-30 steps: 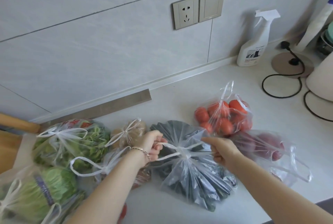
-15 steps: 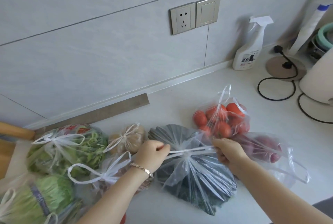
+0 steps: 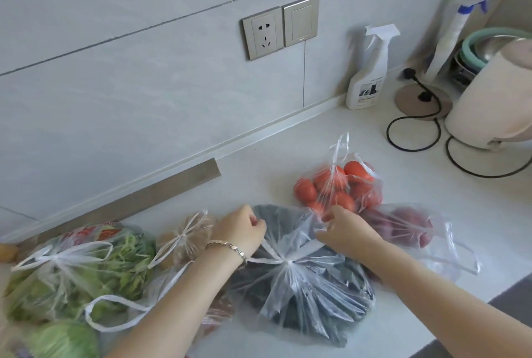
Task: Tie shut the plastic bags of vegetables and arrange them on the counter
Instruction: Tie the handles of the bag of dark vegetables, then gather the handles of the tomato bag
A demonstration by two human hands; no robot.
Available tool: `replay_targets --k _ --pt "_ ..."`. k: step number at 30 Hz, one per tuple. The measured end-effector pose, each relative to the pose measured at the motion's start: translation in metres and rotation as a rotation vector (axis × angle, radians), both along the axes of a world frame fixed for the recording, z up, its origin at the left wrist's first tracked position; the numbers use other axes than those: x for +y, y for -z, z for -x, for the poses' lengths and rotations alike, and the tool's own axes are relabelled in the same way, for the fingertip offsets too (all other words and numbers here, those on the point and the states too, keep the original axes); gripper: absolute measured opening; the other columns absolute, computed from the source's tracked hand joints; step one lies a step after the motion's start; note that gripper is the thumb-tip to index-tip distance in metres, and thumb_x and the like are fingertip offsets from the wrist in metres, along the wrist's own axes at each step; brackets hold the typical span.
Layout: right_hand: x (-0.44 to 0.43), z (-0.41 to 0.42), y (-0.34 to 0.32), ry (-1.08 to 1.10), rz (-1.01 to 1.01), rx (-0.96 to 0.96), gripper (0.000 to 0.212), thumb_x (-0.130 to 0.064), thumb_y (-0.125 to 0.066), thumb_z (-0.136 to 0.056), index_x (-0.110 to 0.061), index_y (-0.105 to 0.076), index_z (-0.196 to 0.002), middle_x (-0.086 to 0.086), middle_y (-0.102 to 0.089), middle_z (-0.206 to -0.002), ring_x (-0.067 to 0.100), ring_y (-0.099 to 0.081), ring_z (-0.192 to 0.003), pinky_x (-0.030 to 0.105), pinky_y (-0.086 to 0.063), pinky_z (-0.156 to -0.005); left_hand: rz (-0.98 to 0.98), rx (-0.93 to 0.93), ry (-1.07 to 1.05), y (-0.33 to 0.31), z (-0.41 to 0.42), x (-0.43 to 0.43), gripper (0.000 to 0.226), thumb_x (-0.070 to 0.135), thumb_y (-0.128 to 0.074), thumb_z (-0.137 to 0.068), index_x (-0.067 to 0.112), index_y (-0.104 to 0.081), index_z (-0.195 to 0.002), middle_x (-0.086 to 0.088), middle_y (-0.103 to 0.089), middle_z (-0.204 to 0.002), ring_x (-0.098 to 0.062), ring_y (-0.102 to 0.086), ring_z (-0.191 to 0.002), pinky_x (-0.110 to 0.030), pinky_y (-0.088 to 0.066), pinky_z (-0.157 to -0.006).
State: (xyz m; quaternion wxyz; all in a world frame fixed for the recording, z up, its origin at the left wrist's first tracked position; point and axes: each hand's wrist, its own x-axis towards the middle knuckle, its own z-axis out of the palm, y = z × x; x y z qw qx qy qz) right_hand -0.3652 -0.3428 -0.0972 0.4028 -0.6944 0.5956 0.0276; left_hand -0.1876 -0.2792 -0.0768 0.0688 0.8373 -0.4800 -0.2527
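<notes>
- left grip [image 3: 240,229] curled round a handle of the dark greens bag [image 3: 311,294], lower centre on the table [image 3: 273,162];
- right grip [image 3: 344,232] pinches the same bag's plastic beside the tomato bag [image 3: 339,188]

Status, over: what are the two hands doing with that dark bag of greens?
Left hand and right hand both pinch plastic of dark greens bag. Knot cinched at its middle. Tomato bag close behind right hand, nothing blocking.
</notes>
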Motion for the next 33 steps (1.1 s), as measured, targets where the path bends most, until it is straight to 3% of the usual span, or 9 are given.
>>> replay_targets --k 3,7,12,16,19,22,26,29,33 --pt "-0.007 0.0 -0.034 -0.029 0.372 -0.118 0.013 -0.022 -0.057 -0.08 -0.014 -0.058 -0.09 -0.001 -0.058 -0.087 0.021 -0.057 -0.08 0.033 -0.049 -0.071 0.168 -0.096 0.202 -0.017 0.02 -0.021 0.018 0.024 -0.047 -0.09 0.013 -0.054 -0.103 -0.006 -0.055 -0.106 -0.026 -0.052 -0.101 -0.035 -0.045 -0.085" --pt "-0.029 0.016 -0.064 0.01 0.674 -0.223 0.038 -0.027 -0.063 -0.076 -0.014 -0.056 -0.111 -0.002 -0.047 -0.099 0.02 -0.046 -0.097 0.032 -0.04 -0.086 0.335 0.021 0.207 -0.024 0.048 -0.058 0.014 0.014 -0.044 -0.09 0.011 -0.057 -0.083 -0.009 -0.063 -0.094 -0.026 -0.058 -0.092 -0.035 -0.049 -0.08" --pt "-0.085 0.056 -0.041 -0.139 0.469 0.148 0.04 -0.04 -0.053 -0.085 -0.019 -0.054 -0.119 0.005 -0.044 -0.122 0.026 -0.033 -0.121 0.033 -0.031 -0.1 0.301 0.232 -0.009 -0.007 0.088 -0.125 0.019 0.011 -0.049 -0.087 0.01 -0.065 -0.098 -0.007 -0.067 -0.108 -0.023 -0.06 -0.102 -0.024 -0.043 -0.087" --pt "-0.122 0.086 -0.026 -0.056 0.198 -0.117 0.036 -0.027 -0.046 -0.089 -0.012 -0.045 -0.057 0.007 -0.051 -0.066 0.025 -0.047 -0.077 0.025 -0.038 -0.062 0.085 0.236 -0.013 0.022 0.116 -0.169 0.031 0.017 -0.052 -0.083 0.022 -0.058 -0.113 -0.01 -0.056 -0.122 -0.026 -0.054 -0.112 -0.028 -0.043 -0.097" --pt "-0.143 0.109 -0.03 0.024 0.102 -0.279 0.027 -0.019 -0.045 -0.086 -0.008 -0.042 -0.061 0.018 -0.059 -0.068 0.021 -0.043 -0.059 0.027 -0.029 -0.049 0.067 0.092 -0.049 0.032 0.131 -0.18 0.01 0.02 -0.05 -0.082 0.025 -0.052 -0.074 -0.01 -0.062 -0.107 -0.031 -0.058 -0.098 -0.03 -0.045 -0.086" --pt "-0.159 0.127 -0.031 -0.022 0.074 -0.3 0.03 -0.02 -0.048 -0.086 -0.012 -0.036 -0.06 0.011 -0.047 -0.068 0.016 -0.032 -0.054 0.027 -0.023 -0.048 0.198 0.077 -0.076 0.027 0.133 -0.178 0.013 0.017 -0.05 -0.085 0.014 -0.057 -0.074 -0.011 -0.067 -0.088 -0.033 -0.06 -0.09 -0.032 -0.045 -0.077" --pt "-0.168 0.137 -0.027 -0.028 0.076 -0.344 0.034 -0.017 -0.05 -0.083 -0.013 -0.03 -0.056 0.01 -0.039 -0.064 0.017 -0.038 -0.062 0.029 -0.024 -0.053 0.549 -0.501 0.256 -0.002 0.102 -0.163 0.019 0.007 -0.05 -0.067 0.015 -0.066 -0.062 -0.005 -0.064 -0.054 -0.026 -0.062 -0.058 -0.028 -0.042 -0.066" --pt "-0.169 0.138 -0.027 0.003 0.072 -0.413 0.033 -0.015 -0.051 -0.082 -0.012 -0.03 -0.057 0.009 -0.032 -0.063 0.017 -0.044 -0.065 0.03 -0.024 -0.056 0.736 -0.86 0.485 -0.01 0.067 -0.143 0.013 0.016 -0.051 -0.067 0.017 -0.063 -0.064 0.002 -0.061 -0.049 -0.017 -0.053 -0.069 -0.029 -0.034 -0.068" --pt "-0.164 0.132 -0.029 0.075 -0.012 -0.512 0.023 -0.015 -0.052 -0.083 -0.008 -0.043 -0.063 0.01 -0.036 -0.063 0.018 -0.045 -0.063 0.03 -0.029 -0.058 0.699 -0.413 -0.002 -0.01 0.072 -0.123 0.031 0.031 -0.071 -0.075 0.016 -0.044 -0.071 -0.004 -0.058 -0.061 -0.025 -0.055 -0.06 -0.031 -0.044 -0.056"
